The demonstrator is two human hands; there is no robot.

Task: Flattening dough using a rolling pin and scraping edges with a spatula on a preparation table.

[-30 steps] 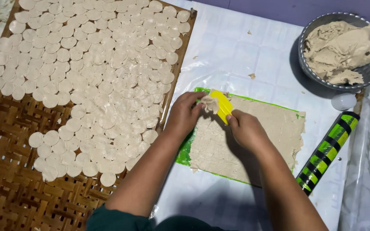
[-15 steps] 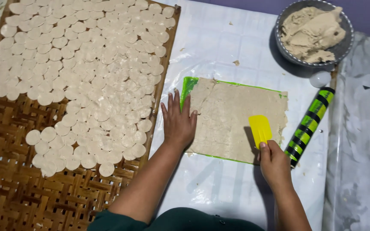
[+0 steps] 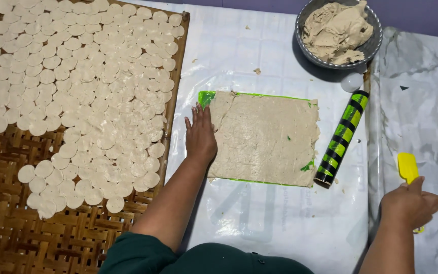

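The left hand (image 3: pixel 200 136) lies flat with fingers spread, pressing the left edge of the rolled dough sheet (image 3: pixel 264 138), which rests on a green mat (image 3: pixel 206 96) in the middle of the plastic-covered desk (image 3: pixel 259 50). The right hand (image 3: pixel 409 205) grips a yellow scraper (image 3: pixel 407 167) well to the right, over a marbled surface. A green-and-black striped rolling pin (image 3: pixel 341 137) sits just beside the sheet's right edge. A metal bowl (image 3: pixel 376 30) of dough stands above; a woven tray (image 3: pixel 6 243) of small dough rounds (image 3: pixel 77 76) lies left.

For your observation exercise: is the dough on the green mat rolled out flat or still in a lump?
Rolled out flat. The dough sheet covers nearly the whole green mat as a thin rectangle, with the left hand pressed on its edge.
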